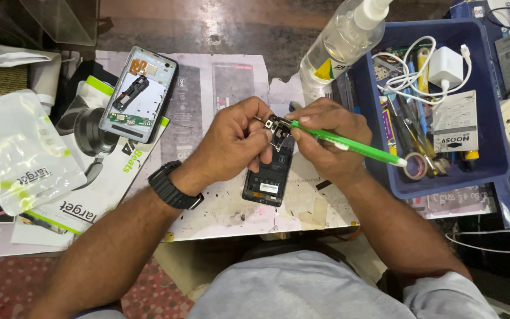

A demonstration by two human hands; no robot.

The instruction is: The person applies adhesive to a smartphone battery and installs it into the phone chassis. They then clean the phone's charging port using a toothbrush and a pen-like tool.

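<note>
Fingers of the left hand pinch a small dark phone part just above the opened phone on the table. The right hand grips a green-handled tool, tip on that part. A slip could scratch or drop it.

Green tool, black phone & watch, blue bin, white charger.
</note>
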